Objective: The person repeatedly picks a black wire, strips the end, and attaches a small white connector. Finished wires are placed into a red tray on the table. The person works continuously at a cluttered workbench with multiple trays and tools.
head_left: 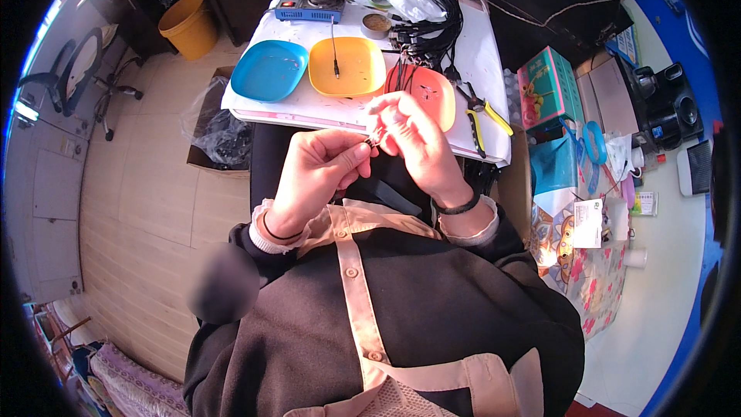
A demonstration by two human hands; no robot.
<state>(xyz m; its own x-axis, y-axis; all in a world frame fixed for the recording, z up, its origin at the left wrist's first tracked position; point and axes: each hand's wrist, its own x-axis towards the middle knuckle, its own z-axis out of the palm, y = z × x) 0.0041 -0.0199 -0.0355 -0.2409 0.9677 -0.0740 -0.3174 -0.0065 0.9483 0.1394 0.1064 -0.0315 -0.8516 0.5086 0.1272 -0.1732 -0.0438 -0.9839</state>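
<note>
Both hands meet in front of my chest, just off the table's near edge. My left hand (320, 166) is closed, with thumb and forefinger pinching a small dark piece (371, 141). It looks like the end of a thin cable, but its exact kind is too small to tell. My right hand (421, 147) is close beside it, fingers bent and drawn together at the same piece. Strong light washes out its fingertips, so what they hold is unclear. Beyond the hands is a red plate (438, 106) with small dark bits and black leads on it.
A yellow plate (361, 77) holds a rod-like black-tipped piece; left of it sits a blue plate (268, 73). Yellow-handled pliers (482, 120) lie at right. Behind are a blue heating device (309, 13), a round tin (376, 25) and bundled black cables (440, 35). A box (204, 158) stands at left.
</note>
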